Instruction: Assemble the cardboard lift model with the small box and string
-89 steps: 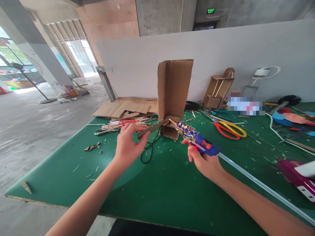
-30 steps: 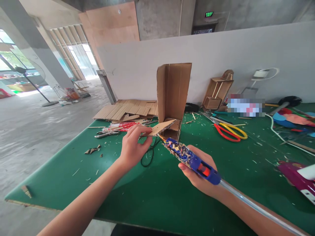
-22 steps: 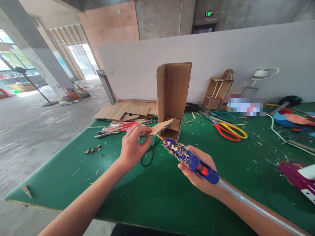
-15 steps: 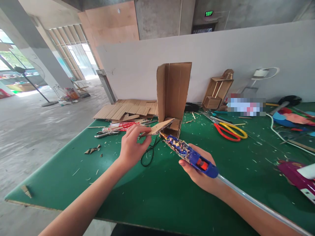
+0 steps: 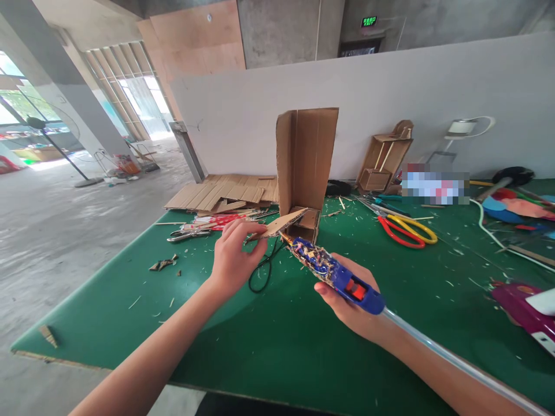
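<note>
My left hand (image 5: 236, 254) pinches the near end of a small cardboard piece (image 5: 284, 223), which is tilted with its far tip raised. My right hand (image 5: 353, 294) is wrapped round a blue glue gun (image 5: 338, 277) with a red switch; bits of debris cling to its body. A long clear glue stick (image 5: 437, 348) sticks out of its back end. The gun's nozzle is at the lower edge of the cardboard piece; whether it touches I cannot tell. Behind stands a tall, folded cardboard structure (image 5: 310, 156) with a small box-like part (image 5: 309, 219) at its foot.
Cardboard sheets (image 5: 225, 192) and metal scissors (image 5: 188, 234) lie at the back left of the green table (image 5: 269, 358). Red-and-yellow-handled scissors (image 5: 405, 231) rest on the right. A black cord (image 5: 265, 280) loops beneath the cardboard piece. A purple device (image 5: 520, 309) sits at the right edge.
Both hands keep almost the same pose. The nozzle seems to have shifted very slightly left along the cardboard's edge, and the view has moved a touch.
</note>
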